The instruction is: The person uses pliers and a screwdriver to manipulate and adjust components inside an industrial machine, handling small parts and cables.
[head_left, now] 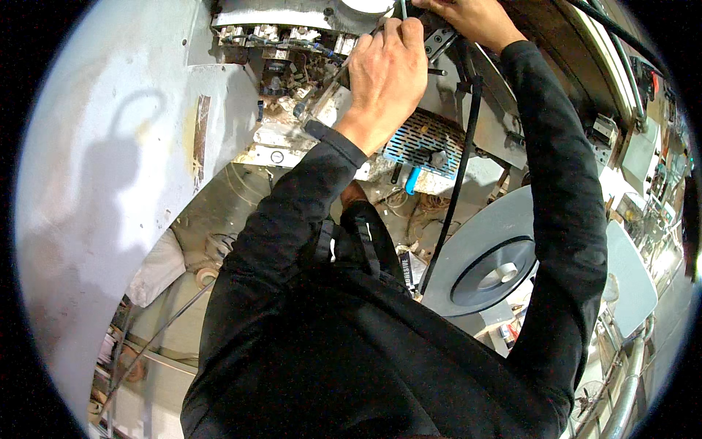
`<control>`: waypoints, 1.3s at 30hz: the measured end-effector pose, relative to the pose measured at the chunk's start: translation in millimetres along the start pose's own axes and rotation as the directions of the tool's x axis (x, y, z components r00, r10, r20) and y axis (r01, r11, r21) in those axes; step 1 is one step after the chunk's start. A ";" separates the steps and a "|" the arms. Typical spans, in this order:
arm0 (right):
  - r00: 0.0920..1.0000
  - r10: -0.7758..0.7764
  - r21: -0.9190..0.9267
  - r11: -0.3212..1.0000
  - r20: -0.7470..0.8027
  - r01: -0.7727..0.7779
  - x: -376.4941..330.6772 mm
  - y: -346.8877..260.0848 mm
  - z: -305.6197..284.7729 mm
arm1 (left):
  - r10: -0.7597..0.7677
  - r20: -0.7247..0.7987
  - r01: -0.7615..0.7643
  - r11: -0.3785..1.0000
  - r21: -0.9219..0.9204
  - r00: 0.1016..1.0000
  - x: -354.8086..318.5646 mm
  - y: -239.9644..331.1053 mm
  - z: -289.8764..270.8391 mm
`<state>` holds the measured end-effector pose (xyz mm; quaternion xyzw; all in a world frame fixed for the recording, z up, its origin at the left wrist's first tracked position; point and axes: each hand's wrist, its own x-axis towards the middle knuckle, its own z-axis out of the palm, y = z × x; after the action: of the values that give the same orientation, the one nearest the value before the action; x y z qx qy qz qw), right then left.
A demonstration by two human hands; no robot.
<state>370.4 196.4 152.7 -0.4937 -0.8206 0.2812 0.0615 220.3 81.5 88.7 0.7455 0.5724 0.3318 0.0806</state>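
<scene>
At the top of the head view, my left hand (389,77) reaches into a machine with its fingers curled closed, the back of the hand facing me. A thin metal rod (404,9) rises just beyond its knuckles; whether the fingers grip it is hidden. Close by on the right, my right hand (479,20) is bent inward, its fingertips drawn together near the rod and partly cut off by the frame. What it holds, if anything, does not show. Below the two hands lies a dark metal bracket (441,42) with slots and holes.
A row of metal fittings with wiring (281,36) runs left of my hands. Below them sits a blue slotted plate (424,143). A black cable (468,139) hangs down beside a large grey disc (446,267). A pale machine panel (95,168) borders the left side.
</scene>
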 end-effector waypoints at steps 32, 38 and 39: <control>0.999 -0.032 0.070 0.997 -0.042 0.035 -5.4 6.3 2.8 | 0.021 -0.070 -0.031 0.987 -0.155 0.997 10.5 15.8 23.0; 0.994 -0.071 0.044 0.996 -0.079 0.075 -4.6 14.9 6.5 | 0.068 -0.115 -0.080 0.991 -0.104 0.991 25.2 7.2 14.8; 0.996 -0.061 0.049 0.997 -0.069 0.065 -3.9 13.8 6.1 | 0.071 -0.093 -0.076 0.996 -0.052 0.993 24.5 9.1 13.0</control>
<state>380.7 195.6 141.1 -0.4750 -0.8257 0.2834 0.1108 238.2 104.1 93.1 0.7477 0.5382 0.3838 0.0630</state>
